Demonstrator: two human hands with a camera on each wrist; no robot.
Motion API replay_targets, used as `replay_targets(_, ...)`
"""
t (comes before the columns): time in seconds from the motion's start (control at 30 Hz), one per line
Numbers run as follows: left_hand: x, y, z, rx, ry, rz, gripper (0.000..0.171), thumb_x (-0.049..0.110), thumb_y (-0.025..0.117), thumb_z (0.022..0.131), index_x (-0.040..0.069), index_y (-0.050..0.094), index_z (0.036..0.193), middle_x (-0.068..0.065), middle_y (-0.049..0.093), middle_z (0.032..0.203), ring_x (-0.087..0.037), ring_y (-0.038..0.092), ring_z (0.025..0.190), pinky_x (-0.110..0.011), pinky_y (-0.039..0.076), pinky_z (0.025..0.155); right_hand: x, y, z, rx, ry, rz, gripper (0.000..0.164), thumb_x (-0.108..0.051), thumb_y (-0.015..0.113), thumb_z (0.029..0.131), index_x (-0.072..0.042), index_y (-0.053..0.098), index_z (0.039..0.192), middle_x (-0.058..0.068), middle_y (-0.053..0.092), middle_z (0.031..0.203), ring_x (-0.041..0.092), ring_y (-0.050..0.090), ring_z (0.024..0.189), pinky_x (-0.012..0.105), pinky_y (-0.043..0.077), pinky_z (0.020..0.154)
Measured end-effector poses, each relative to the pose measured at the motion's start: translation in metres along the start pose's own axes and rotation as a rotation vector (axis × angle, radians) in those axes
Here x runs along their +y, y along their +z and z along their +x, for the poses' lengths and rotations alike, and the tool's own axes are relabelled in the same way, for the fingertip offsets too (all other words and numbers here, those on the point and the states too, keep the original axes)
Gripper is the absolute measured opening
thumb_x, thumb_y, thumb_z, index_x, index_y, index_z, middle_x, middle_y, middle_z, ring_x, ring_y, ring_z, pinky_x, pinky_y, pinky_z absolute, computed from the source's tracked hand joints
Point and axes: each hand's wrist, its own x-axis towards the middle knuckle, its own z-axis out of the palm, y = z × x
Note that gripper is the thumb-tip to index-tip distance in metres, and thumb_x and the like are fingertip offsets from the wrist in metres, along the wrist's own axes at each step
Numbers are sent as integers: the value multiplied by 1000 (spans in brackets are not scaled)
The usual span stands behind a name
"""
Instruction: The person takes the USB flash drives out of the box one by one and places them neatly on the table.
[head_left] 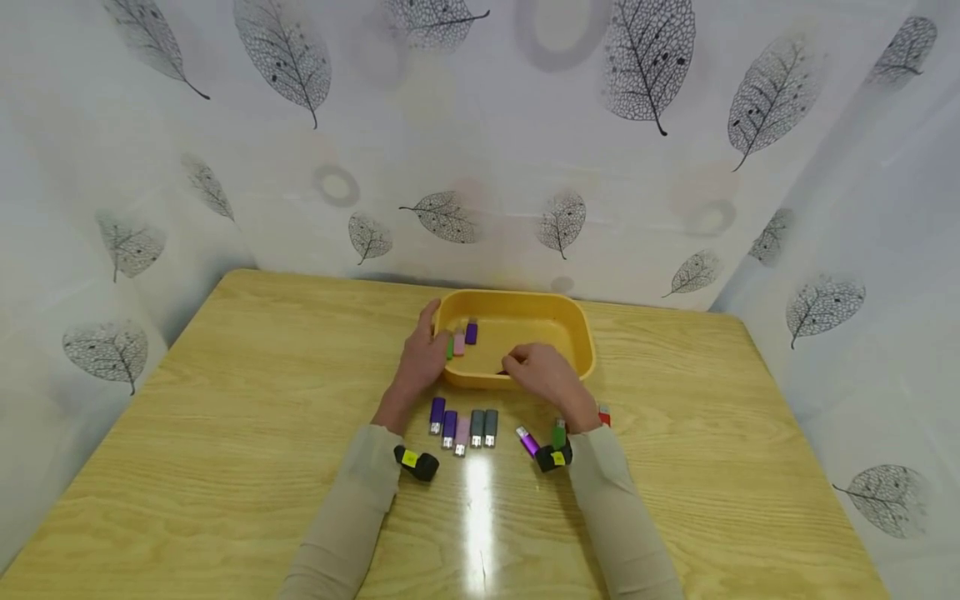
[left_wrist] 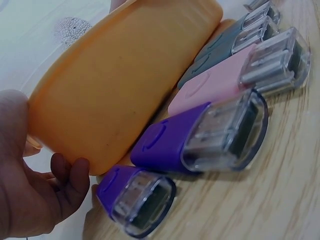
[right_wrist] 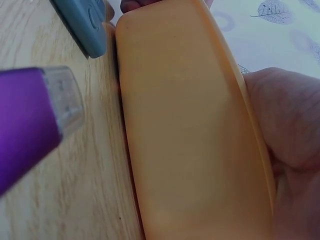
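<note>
A yellow plastic tray (head_left: 577, 321) stands near the table's back edge. My left hand (head_left: 422, 358) grips its left end, thumb by the rim; in the left wrist view fingertips press the outer wall. Inside the tray, at the left, lie a green USB stick (head_left: 450, 347), a pink USB stick (head_left: 459, 342) and a purple USB stick (head_left: 471, 333). Over the front rim reaches my right hand (head_left: 546, 371), pinching a small dark object (head_left: 503, 372) low in the tray; the fingers hide most of it. The tray wall hides those fingertips in the right wrist view.
Before the tray, capped USB sticks stand in a row: purple (head_left: 437, 416), purple (head_left: 449, 429), pink (head_left: 461, 436), grey (head_left: 477, 427) and grey (head_left: 491, 427). Around the right wrist lie a purple stick (head_left: 528, 442), a green stick (head_left: 559, 433) and a red stick (head_left: 604, 416). A patterned curtain (head_left: 495, 150) hangs behind.
</note>
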Motion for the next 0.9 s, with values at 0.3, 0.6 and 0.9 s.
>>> replay_targets(0.3,1,0,-1,8,-8,6,56,21,41,93,25,21,145,-23,43,137,-27,47,106,-49,38,97,1,0,1,-36,23,-20,32,-40,46,90,-24,73,84,0,48,58,14,38,47,29,31,43)
replay_targets(0.6,2,1,0,5,-19,7,56,23,41,93,27,20,145,-22,43,137,-27,48,104,-50,39,96,3,-2,3,-80,19,-37,46,-46,44,92,-14,65,66,-2,42,57,14,32,46,29,28,43)
replay_targets(0.9,0,3,1,1,-13,1,57,23,41,93,28,20,145,-19,43,138,-27,53,92,-48,44,90,-3,-16,15,-199,-69,-53,36,-27,56,89,-10,60,57,-3,39,53,10,28,44,27,27,45)
